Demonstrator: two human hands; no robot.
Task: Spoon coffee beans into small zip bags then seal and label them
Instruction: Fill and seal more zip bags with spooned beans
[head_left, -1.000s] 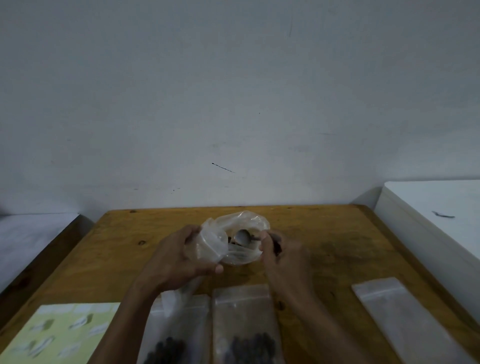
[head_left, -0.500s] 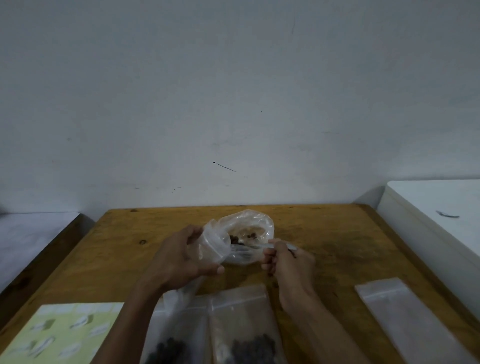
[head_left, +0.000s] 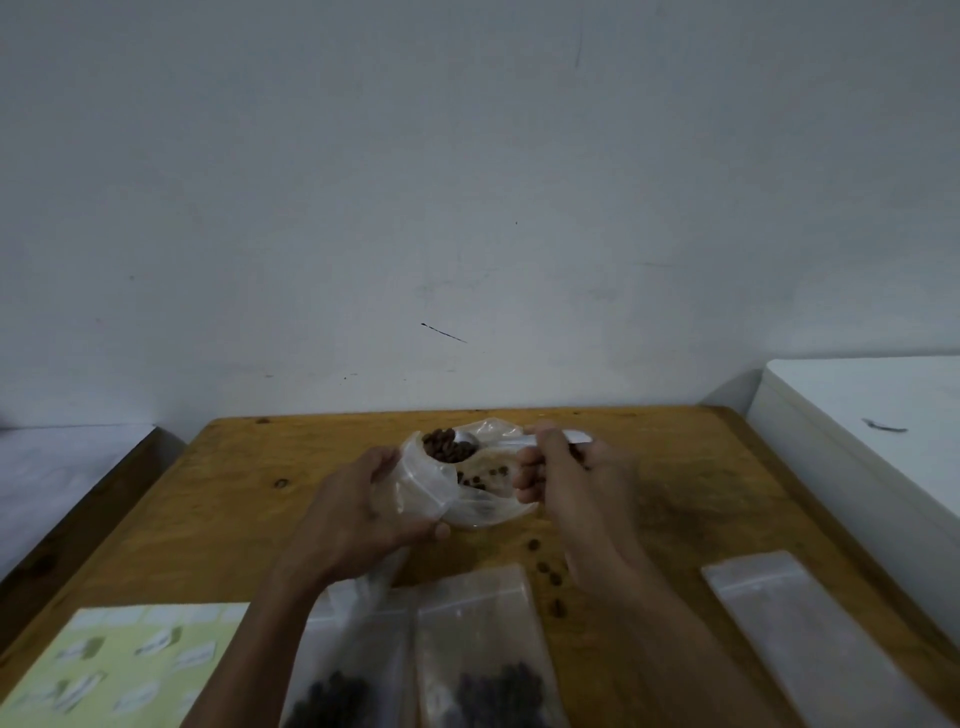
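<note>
My left hand (head_left: 363, 512) grips a clear plastic bag (head_left: 457, 483) of brown coffee beans (head_left: 444, 448) above the wooden table (head_left: 675, 499), holding its mouth open. My right hand (head_left: 566, 467) pinches the handle of a metal spoon (head_left: 467, 441) whose bowl lies inside the bag against the beans. Two small zip bags (head_left: 478, 644) with dark beans at the bottom lie flat near the front edge. An empty zip bag (head_left: 795, 629) lies at the right. A few loose beans (head_left: 548, 571) lie on the table.
A pale green sheet of white labels (head_left: 124, 665) lies at the front left. A white cabinet (head_left: 872, 415) stands to the right of the table. A grey surface (head_left: 62, 462) sits to the left. A white wall rises behind.
The spoon has gone deeper into the bag, into the beans. My right hand has risen and shifted right along the handle. The bag's mouth has tilted so the beans show.
</note>
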